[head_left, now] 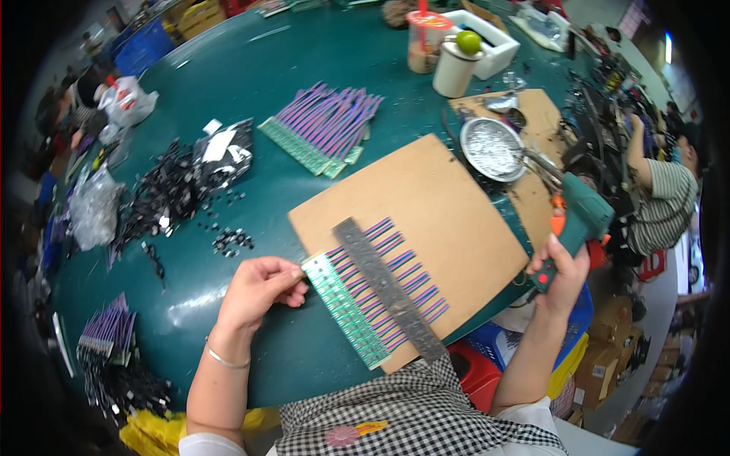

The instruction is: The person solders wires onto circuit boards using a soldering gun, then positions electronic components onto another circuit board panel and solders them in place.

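Observation:
My left hand pinches the upper left corner of a green circuit board panel. Short purple and black wires run from the panel across a brown board. A dark flat bar lies over these wires. Out to the right, my right hand is wrapped around the handle of a green heat gun. Its metal nozzle points toward a round silver dish beyond the brown board.
Behind the brown board lies another stack of wired circuit boards. Small black parts are heaped at left, beside a bundle of wired pieces. A white canister and a drink cup stand at the back. Another person is at right.

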Demonstrator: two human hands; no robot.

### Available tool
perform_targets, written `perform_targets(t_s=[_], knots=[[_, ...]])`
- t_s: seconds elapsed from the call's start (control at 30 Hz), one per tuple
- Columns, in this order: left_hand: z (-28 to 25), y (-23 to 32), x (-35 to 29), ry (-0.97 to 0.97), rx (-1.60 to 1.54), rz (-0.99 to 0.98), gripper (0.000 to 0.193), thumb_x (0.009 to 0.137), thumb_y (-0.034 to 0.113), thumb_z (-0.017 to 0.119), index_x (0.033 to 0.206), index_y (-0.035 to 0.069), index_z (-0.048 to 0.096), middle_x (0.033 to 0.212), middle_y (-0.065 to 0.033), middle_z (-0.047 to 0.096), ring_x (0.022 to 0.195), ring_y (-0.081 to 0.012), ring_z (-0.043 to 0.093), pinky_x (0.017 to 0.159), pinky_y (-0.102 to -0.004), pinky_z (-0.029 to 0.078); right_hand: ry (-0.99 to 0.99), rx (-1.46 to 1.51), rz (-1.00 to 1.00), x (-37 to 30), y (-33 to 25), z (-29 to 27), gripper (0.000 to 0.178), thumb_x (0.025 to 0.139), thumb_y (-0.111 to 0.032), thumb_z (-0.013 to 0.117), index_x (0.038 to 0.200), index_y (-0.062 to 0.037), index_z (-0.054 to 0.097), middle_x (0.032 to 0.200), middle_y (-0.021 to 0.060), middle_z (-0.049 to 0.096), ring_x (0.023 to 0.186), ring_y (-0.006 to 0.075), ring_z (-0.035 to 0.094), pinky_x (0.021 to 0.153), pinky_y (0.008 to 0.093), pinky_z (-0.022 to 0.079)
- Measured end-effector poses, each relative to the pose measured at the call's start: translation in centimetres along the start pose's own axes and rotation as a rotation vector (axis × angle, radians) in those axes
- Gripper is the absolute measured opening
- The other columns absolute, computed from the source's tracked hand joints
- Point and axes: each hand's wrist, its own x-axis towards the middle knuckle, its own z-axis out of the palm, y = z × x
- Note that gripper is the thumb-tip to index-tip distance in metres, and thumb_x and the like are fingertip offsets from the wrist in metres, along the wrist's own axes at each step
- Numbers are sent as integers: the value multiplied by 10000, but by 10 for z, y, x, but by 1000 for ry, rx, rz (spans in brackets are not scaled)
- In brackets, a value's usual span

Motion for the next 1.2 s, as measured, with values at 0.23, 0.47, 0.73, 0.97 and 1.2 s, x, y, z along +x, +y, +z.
perform_targets(t_s=[0.23, 0.47, 0.73, 0.97, 1.2], knots=[[-59, 17, -9, 345, 301, 282, 148, 848, 95, 597, 931, -26, 617, 767, -63, 633, 617, -99, 576, 563, -220, 484, -194, 33, -29, -37, -14, -10, 522, 799, -104, 554, 1241, 78, 345, 578, 40, 432, 413, 104, 444, 363, 203, 363], [-66, -2, -12, 640, 836, 517, 71, 751, 72, 674, 809, 32, 678, 744, -53, 651, 640, -108, 569, 583, -246, 454, -364, 91, 19, -56, -12, 18, 577, 757, -115, 605, 1208, 115, 327, 565, 67, 464, 379, 112, 445, 341, 203, 380], [-64, -2, 8, 612, 1080, 626, 120, 664, 68, 725, 746, 55, 639, 766, -43, 565, 797, -225, 494, 719, -331, 425, -409, 100, 100, -70, -17, 33, 601, 711, -127, 652, 1172, 121, 356, 529, 83, 469, 366, 129, 448, 330, 221, 390], [-3, 12, -36, 396, 634, 615, 104, 703, 36, 701, 779, 24, 631, 705, -79, 644, 658, -143, 615, 622, -261, 482, -435, 94, 174, -98, -19, 50, 602, 695, -101, 648, 1173, 107, 346, 670, 111, 520, 387, 133, 466, 342, 229, 428], [69, 5, -86, 68, 660, 1209, 260, 595, 19, 748, 840, 27, 662, 765, -63, 648, 691, -174, 606, 569, -275, 483, -821, -51, 175, -116, -14, 72, 649, 648, 77, 702, 1205, 66, 369, 1064, 168, 529, 712, 155, 594, 561, 253, 493]])
